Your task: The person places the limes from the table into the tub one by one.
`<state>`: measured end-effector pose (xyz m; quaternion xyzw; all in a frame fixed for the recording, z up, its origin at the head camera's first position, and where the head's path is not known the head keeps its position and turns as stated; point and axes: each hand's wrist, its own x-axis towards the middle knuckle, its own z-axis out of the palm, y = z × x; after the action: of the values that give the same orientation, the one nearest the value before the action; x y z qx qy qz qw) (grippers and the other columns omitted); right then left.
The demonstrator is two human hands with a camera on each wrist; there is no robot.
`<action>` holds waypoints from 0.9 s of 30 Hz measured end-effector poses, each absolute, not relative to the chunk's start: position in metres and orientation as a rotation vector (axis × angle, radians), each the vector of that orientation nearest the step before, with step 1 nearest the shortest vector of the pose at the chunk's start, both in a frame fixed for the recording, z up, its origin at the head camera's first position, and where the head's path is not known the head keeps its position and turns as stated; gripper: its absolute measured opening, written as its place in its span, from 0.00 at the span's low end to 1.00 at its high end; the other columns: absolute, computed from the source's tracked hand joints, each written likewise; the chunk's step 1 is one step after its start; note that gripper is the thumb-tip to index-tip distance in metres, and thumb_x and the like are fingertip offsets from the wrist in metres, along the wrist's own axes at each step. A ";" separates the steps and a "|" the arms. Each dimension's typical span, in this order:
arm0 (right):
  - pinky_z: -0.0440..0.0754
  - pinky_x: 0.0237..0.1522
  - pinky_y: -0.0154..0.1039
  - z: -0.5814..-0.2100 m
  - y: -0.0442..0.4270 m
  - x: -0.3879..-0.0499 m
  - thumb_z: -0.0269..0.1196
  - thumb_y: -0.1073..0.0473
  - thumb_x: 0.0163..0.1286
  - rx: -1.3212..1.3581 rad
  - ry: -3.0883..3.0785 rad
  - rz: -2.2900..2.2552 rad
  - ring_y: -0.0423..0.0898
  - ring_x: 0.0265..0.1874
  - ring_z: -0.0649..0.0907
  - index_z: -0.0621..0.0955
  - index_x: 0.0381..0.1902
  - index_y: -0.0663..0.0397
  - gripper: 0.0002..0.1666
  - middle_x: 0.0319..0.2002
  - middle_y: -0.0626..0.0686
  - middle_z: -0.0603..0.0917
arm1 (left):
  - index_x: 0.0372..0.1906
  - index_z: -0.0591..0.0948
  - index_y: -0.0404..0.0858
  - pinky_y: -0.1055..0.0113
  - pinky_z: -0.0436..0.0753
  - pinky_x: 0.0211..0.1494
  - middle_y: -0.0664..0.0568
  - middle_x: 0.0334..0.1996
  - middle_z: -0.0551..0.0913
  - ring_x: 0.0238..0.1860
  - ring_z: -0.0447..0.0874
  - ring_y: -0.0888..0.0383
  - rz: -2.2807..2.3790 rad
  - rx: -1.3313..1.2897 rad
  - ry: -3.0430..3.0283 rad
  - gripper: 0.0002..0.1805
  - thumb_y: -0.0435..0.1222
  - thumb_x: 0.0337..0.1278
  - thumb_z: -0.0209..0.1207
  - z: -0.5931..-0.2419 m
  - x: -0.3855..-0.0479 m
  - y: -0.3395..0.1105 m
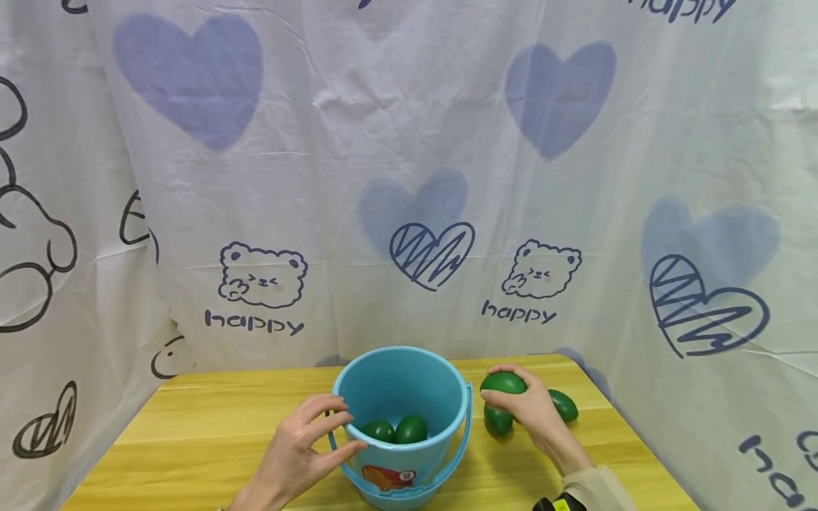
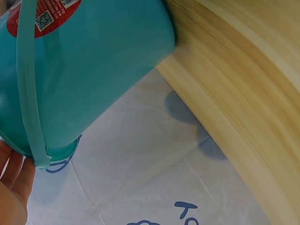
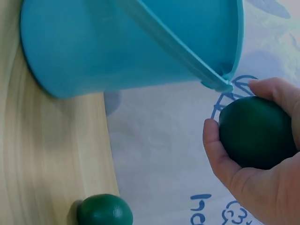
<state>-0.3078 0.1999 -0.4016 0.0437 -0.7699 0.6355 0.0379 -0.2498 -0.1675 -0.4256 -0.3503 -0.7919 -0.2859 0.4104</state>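
A light-blue bucket stands upright on the table, its handle hanging down at the front. Inside it lie two smooth dark-green oval fruits, one on the left and one on the right. My left hand holds the bucket's left rim, fingertips at the handle joint. To the bucket's right, my right hand grips another green oval fruit between thumb and fingers, raised in the right wrist view. Below that hand is a green fruit; a further one lies partly hidden behind the wrist.
The yellow wood-grain table carries the bucket and the loose fruits. A white cloth printed with hearts and bears hangs behind the table and along both sides. A red label is on the bucket's front.
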 end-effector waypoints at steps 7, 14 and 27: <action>0.87 0.50 0.52 -0.393 0.192 -0.310 0.72 0.63 0.58 0.220 -2.235 2.122 0.52 0.45 0.82 0.78 0.52 0.57 0.24 0.54 0.59 0.76 | 0.39 0.87 0.47 0.62 0.87 0.51 0.56 0.44 0.84 0.47 0.82 0.56 -0.721 -0.875 -2.003 0.17 0.48 0.43 0.75 -0.426 -0.247 -0.166; 0.85 0.52 0.53 -0.381 0.182 -0.308 0.71 0.64 0.59 0.368 -2.196 2.173 0.56 0.47 0.82 0.74 0.55 0.64 0.27 0.53 0.62 0.75 | 0.39 0.87 0.47 0.81 0.76 0.61 0.56 0.44 0.84 0.48 0.83 0.56 -0.733 -0.878 -1.986 0.17 0.47 0.42 0.76 -0.427 -0.249 -0.167; 0.87 0.47 0.46 -0.365 0.165 -0.306 0.73 0.62 0.58 0.514 -2.263 2.077 0.51 0.44 0.82 0.76 0.53 0.64 0.27 0.51 0.59 0.79 | 0.38 0.87 0.46 0.82 0.75 0.61 0.55 0.44 0.84 0.47 0.82 0.55 -0.733 -0.885 -1.941 0.17 0.48 0.41 0.76 -0.427 -0.250 -0.166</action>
<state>-0.3060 0.1647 -0.3648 0.1651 -0.7265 0.6669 0.0138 -0.2497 -0.1656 -0.4275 -0.3544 -0.7774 -0.2936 0.4287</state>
